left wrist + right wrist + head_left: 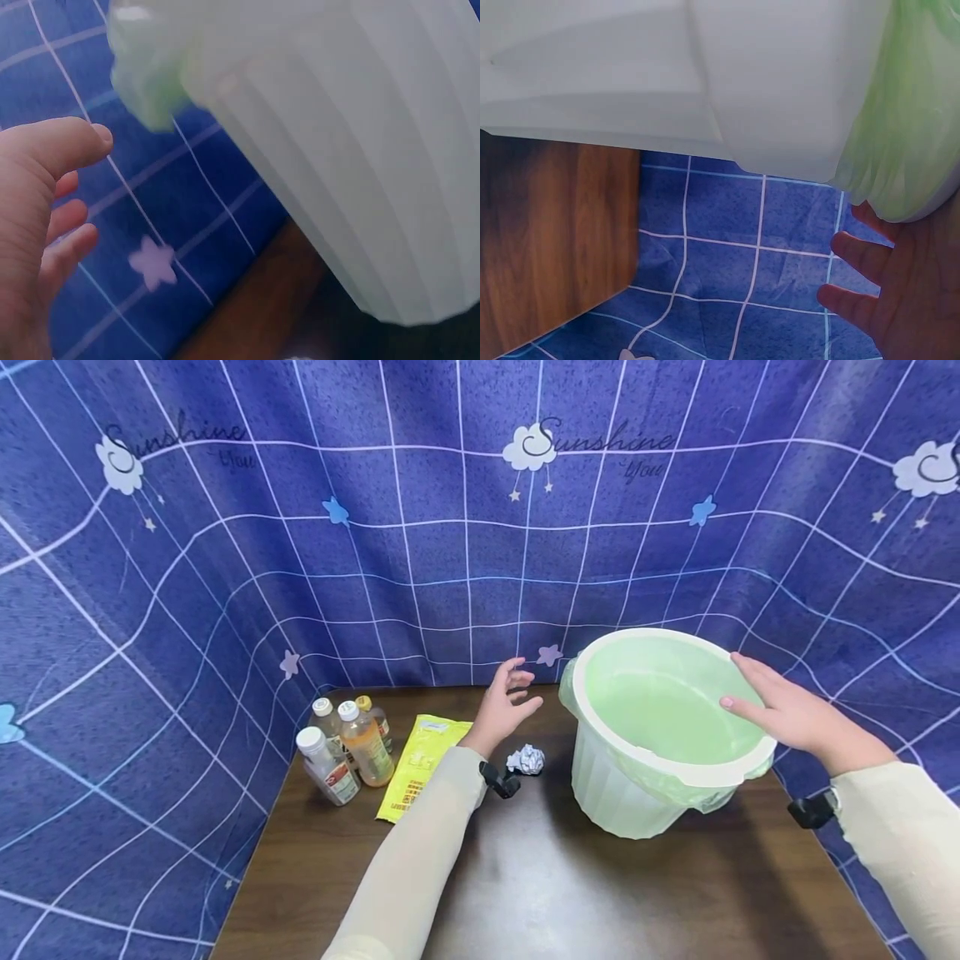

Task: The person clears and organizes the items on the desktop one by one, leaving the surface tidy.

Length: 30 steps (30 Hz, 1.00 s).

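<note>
A pale green ribbed plastic bin point(626, 785) with a white rim stands at the right of the table, its inside facing me. My right hand point(787, 714) is at the bin's right rim, thumb over the opening and fingers fairly straight along the edge. In the right wrist view, spread fingertips point(859, 259) show beside the bin's handle flap; firm contact cannot be told. To the left of the bin, my left hand point(506, 706) hovers with loosely bent fingers, holding nothing. The left wrist view has its thumb point(75, 146) apart from the bin's left handle point(150, 82).
A crumpled foil ball point(528, 760) lies between the left wrist and the bin. Farther left are a yellow packet point(420, 756), partly behind the left arm, and several capped bottles point(367, 747). A blue patterned curtain point(465, 552) surrounds the wooden table point(540, 893).
</note>
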Tool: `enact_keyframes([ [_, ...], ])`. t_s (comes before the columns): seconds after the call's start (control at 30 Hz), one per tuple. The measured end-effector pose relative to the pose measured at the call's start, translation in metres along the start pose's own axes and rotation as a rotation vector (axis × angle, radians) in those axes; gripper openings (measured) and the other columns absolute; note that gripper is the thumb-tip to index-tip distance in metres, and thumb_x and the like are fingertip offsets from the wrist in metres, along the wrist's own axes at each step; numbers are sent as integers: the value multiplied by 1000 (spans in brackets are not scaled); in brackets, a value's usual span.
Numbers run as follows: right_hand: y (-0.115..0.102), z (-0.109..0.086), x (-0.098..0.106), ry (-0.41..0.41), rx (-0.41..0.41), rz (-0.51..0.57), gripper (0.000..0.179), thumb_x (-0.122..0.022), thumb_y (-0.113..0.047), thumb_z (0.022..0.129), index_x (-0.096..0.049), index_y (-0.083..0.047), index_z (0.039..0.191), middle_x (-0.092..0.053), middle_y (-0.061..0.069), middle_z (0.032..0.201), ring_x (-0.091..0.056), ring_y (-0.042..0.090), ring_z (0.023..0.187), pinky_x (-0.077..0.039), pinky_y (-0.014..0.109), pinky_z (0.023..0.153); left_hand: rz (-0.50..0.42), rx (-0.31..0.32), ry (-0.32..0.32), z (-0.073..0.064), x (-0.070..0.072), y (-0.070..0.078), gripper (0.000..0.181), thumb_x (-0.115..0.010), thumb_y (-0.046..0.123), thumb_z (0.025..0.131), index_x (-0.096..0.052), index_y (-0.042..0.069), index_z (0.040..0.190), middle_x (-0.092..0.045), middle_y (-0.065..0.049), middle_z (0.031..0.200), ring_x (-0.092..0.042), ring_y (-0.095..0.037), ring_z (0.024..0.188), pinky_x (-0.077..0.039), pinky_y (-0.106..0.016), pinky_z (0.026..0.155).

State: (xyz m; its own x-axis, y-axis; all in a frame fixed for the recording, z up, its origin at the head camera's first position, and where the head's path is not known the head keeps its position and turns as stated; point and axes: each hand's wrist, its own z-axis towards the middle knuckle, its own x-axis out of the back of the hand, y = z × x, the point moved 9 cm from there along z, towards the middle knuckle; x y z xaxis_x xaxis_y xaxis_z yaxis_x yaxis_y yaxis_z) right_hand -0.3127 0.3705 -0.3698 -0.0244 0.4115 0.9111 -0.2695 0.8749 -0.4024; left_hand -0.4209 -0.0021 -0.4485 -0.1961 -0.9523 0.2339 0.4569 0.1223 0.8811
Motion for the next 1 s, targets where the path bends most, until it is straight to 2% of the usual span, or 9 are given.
enact_keyframes([
  [0.2,1,-1,-1,-4,-12,0,83,-53,-38,103,-8,1,160,-14,34,161,-15,54,147,-17,69,115,49,74,-18,-16,-3,-36,75,-79,5,87,-38,12,149,-64,-10,129,-59,-26,123,-48,-45,106],
  [0.43,-1,-1,0,-11,-18,8,83,-53,-39,103,-7,0,161,-12,33,162,-14,54,147,-16,70,115,37,140,-41,-31,-9,-72,80,-82,5,83,-37,10,149,-61,-15,134,-57,-32,127,-42,-52,111],
  [0.6,-3,-1,0,-17,-16,4,84,-53,-39,103,-7,0,161,-12,34,162,-15,54,147,-17,70,114,34,214,-55,-43,-11,-98,80,-83,8,83,-37,12,149,-59,-15,137,-53,-32,131,-39,-49,114],
  [0.83,-6,0,1,-1,-3,-8,82,-54,-37,103,-9,4,159,-15,35,160,-17,55,146,-17,68,116,6,290,-51,-59,-14,-121,79,-81,1,83,-37,9,148,-58,-18,137,-47,-43,135,-36,-52,115],
  [1.0,-7,-1,2,3,6,-16,81,-53,-36,104,-10,4,159,-16,36,159,-18,56,145,-18,70,114,26,318,-52,-69,-16,-133,79,-81,2,82,-38,9,147,-56,-23,140,-48,-41,135,-36,-52,114],
])
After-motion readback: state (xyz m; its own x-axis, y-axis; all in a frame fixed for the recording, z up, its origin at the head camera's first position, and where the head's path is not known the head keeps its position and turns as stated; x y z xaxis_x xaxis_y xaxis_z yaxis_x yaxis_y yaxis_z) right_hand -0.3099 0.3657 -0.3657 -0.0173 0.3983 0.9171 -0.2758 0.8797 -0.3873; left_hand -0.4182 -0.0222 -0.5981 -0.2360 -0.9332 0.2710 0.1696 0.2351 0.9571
